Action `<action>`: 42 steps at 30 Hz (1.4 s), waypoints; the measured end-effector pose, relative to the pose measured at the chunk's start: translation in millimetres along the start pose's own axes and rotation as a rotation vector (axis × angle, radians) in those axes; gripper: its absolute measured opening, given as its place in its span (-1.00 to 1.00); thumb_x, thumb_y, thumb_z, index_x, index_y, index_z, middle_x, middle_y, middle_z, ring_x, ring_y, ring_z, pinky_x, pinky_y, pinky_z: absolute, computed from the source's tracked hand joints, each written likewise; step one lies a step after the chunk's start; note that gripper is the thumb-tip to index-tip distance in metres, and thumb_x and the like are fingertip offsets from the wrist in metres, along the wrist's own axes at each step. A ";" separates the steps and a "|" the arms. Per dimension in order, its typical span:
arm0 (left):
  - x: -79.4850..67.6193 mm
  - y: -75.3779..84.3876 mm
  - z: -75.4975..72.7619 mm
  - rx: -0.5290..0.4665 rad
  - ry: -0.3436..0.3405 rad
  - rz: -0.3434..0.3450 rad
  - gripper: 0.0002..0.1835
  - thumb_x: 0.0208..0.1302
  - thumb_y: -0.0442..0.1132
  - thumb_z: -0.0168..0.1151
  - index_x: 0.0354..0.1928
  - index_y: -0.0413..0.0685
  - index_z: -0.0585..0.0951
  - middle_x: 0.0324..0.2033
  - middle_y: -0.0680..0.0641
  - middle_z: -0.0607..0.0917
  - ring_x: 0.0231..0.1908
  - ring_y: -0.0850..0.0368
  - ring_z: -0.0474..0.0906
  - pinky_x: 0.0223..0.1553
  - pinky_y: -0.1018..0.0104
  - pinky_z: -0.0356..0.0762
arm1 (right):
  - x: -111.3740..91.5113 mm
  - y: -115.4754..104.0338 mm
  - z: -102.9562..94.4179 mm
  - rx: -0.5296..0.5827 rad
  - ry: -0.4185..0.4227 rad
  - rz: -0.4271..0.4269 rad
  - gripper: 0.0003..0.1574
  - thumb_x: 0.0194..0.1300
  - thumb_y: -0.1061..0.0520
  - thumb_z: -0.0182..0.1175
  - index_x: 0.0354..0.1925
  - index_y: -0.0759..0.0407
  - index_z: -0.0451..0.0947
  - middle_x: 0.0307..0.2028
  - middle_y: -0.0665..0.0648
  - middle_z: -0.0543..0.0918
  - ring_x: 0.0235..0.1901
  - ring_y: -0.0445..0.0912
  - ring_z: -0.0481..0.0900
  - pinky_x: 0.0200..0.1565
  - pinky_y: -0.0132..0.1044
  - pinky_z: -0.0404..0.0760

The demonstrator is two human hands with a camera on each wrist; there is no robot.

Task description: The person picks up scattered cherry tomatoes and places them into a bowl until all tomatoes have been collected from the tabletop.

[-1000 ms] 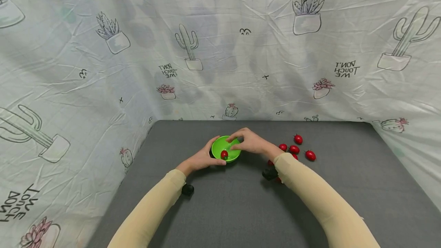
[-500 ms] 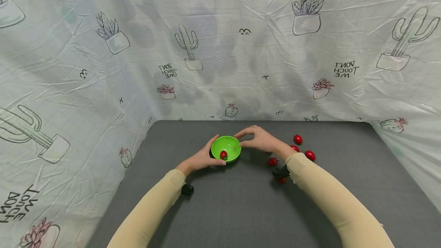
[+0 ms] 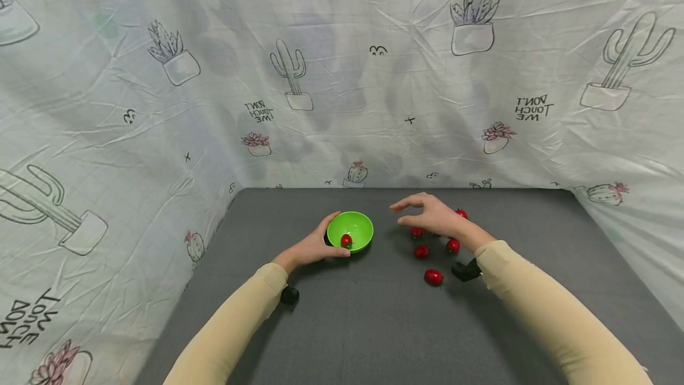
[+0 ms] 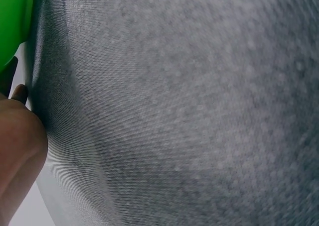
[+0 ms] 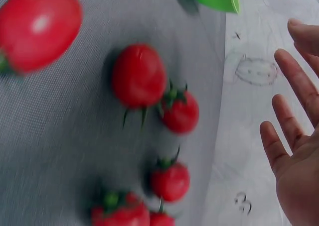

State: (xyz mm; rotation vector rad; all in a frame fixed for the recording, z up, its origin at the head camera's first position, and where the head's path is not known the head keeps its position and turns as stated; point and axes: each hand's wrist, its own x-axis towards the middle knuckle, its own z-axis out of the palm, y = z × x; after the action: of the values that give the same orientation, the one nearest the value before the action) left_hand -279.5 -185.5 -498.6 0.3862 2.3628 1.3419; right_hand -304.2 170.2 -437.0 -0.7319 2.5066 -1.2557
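My left hand point(image 3: 312, 247) holds a small green bowl point(image 3: 360, 229), with the thumb along its near side and the fingers around its left side. One cherry tomato point(image 3: 346, 240) lies inside the bowl. In the left wrist view, part of the bowl point(image 4: 12, 22) shows at the upper left, beside the hand point(image 4: 20, 146). My right hand point(image 3: 431, 217) hovers to the right of the bowl, above the loose tomatoes, with spread fingers and nothing between them. The right wrist view shows several red tomatoes point(image 5: 139, 76) with green stems on the table, partly overlapping one another.
A dark grey table point(image 3: 342, 325) bears everything. The nearest loose tomato point(image 3: 434, 277) lies by the right wrist's black camera point(image 3: 466, 270). Another black camera point(image 3: 290, 296) sits under the left wrist. A white curtain point(image 3: 342, 76) printed with cacti hangs behind and at the sides.
My right hand has moved from over the bowl rightward to above the loose tomatoes, uncovering some of them. The left hand and the bowl have stayed in place.
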 end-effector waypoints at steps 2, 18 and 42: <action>0.4 -0.6 0.4 0.001 0.002 -0.001 0.17 0.17 0.09 0.54 0.65 0.34 -0.06 0.55 -0.13 0.10 0.47 -0.12 0.13 0.37 -0.20 0.16 | -6.8 3.7 -6.5 -0.004 0.015 0.007 -0.54 0.37 -0.14 0.38 0.21 -0.21 0.64 0.23 -0.04 0.58 0.41 0.09 0.25 0.35 0.28 0.21; 1.6 1.2 1.6 0.009 0.014 -0.015 0.16 0.17 0.09 0.54 0.64 0.32 -0.04 0.54 -0.17 0.12 0.47 -0.14 0.13 0.38 -0.22 0.14 | -52.9 27.7 -45.2 -0.050 0.150 0.038 -0.45 0.43 -0.18 0.31 0.29 -0.06 0.59 0.20 0.06 0.63 0.36 0.11 0.34 0.34 0.26 0.23; -0.3 3.0 4.1 -0.012 0.013 -0.012 0.17 0.16 0.06 0.56 0.64 0.30 -0.04 0.51 -0.18 0.15 0.43 -0.13 0.19 0.36 -0.18 0.19 | -123.2 65.0 -58.3 -0.201 0.294 0.161 -0.36 0.46 -0.10 0.29 0.33 0.22 0.53 0.19 0.29 0.62 0.31 0.33 0.33 0.22 0.34 0.30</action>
State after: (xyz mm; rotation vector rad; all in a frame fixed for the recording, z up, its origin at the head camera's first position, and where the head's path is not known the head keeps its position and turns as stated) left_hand -277.2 -181.1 -497.9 0.3606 2.3624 1.3563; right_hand -246.1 308.4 -454.7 -0.3967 2.8933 -1.1386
